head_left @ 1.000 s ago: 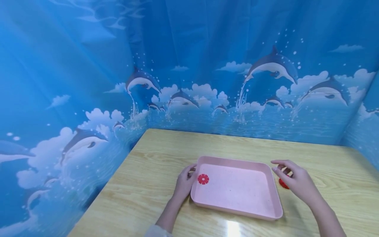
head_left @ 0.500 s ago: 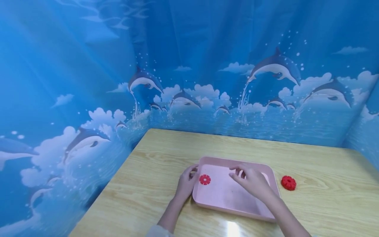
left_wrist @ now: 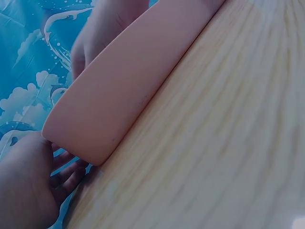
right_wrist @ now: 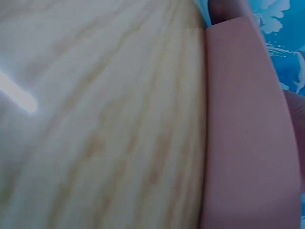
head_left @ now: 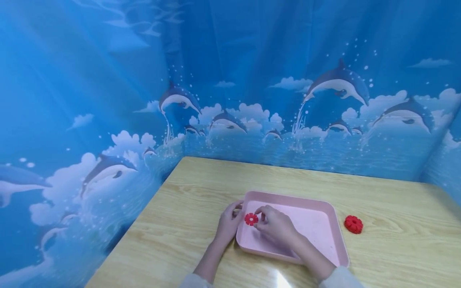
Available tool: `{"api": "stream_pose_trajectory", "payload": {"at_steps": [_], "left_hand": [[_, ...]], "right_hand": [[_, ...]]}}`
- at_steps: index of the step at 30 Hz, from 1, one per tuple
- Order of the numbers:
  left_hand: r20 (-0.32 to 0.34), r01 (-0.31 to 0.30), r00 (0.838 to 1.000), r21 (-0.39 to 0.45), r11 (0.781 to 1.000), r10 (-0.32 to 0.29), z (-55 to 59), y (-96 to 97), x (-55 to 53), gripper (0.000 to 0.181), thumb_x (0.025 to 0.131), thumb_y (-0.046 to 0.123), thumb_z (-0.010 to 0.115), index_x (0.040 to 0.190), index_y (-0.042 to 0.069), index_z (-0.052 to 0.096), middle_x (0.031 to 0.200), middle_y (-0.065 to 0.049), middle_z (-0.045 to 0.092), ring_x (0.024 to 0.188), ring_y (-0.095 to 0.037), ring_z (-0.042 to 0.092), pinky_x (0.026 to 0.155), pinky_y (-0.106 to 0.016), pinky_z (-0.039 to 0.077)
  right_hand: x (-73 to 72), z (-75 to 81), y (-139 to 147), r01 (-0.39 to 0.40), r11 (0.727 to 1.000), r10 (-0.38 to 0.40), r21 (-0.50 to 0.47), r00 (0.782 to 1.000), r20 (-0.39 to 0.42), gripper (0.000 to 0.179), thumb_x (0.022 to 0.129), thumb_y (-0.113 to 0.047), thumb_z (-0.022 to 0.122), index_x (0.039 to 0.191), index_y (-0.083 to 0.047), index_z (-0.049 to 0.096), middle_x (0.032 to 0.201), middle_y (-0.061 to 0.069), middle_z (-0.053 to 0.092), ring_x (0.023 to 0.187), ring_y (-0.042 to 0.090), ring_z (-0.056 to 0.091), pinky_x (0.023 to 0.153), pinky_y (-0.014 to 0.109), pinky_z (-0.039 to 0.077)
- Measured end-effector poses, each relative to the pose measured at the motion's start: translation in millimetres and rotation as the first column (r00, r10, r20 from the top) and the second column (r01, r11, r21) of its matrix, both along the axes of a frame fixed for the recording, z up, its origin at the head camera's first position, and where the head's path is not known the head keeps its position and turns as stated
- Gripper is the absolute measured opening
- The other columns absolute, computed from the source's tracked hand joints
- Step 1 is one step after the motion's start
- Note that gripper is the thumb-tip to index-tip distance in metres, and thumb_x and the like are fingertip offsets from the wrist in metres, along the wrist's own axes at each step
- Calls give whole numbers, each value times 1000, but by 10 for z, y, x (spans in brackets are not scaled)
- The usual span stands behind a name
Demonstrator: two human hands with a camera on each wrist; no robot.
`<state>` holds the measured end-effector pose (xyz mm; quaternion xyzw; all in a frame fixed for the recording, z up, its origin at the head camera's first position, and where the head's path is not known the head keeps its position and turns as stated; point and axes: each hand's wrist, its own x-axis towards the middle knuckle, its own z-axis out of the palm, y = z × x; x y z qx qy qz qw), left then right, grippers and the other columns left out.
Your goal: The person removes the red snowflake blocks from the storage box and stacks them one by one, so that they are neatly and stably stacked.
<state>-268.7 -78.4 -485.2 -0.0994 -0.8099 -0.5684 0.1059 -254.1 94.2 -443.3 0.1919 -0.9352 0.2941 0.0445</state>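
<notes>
A pink rectangular tray [head_left: 320, 224] lies on the wooden table. Inside it, near the left wall, sits a flat red flower-shaped disc [head_left: 251, 219] with a hole in its middle. My left hand [head_left: 227, 224] holds the tray's left side, thumb by the rim; in the left wrist view its fingers [left_wrist: 71, 177] curve along the outer wall at the corner. My right hand [head_left: 275, 225] is over the tray, thumb and index finger apart at the disc's right edge. The tray wall [right_wrist: 252, 129] hides most of that hand in the right wrist view.
Right of the tray, more red flower-shaped discs [head_left: 353, 224] lie stacked on the table [head_left: 396, 216]. A blue curtain [head_left: 230, 80] printed with dolphins and clouds hangs behind the table and along its left side.
My right hand has moved left from beside the stacked discs, across the tray, to the disc inside. My left hand stays at the tray's left side. The head view has shifted slightly.
</notes>
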Motion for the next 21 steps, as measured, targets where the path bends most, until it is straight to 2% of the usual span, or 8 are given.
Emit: {"api": "stream_pose_trajectory", "payload": {"at_steps": [7,14,21], "left_hand": [[2,-4,1000,-17,1000,4,-12,20,11,32,89,13,59,120,6,58,104,-10,60,83,-18,58,71,-24,50],[-1,1,1000,-18,1000,-1,0,11,6,32,90,13,58,121,5,57,105,-10,60,86,-21,60,74,-26,51],[-29,-2,1000,-24,1000,1,6,0,2,32,90,14,58,120,3,57,104,-11,60,85,-22,61,74,-27,52]], "right_hand": [[-45,-179,-25,37,999,-37,-7,999,14,46,69,-18,73,111,-4,60,71,-7,47,58,8,43,51,25,40],[-74,-234,-24,5,1000,-5,5,999,-35,37,70,-17,71,104,-7,63,72,-6,45,57,8,41,49,24,38],[-98,-240,-29,2,1000,-2,-3,1000,-21,31,70,-18,73,99,-9,63,71,-7,45,57,8,41,50,24,38]]}}
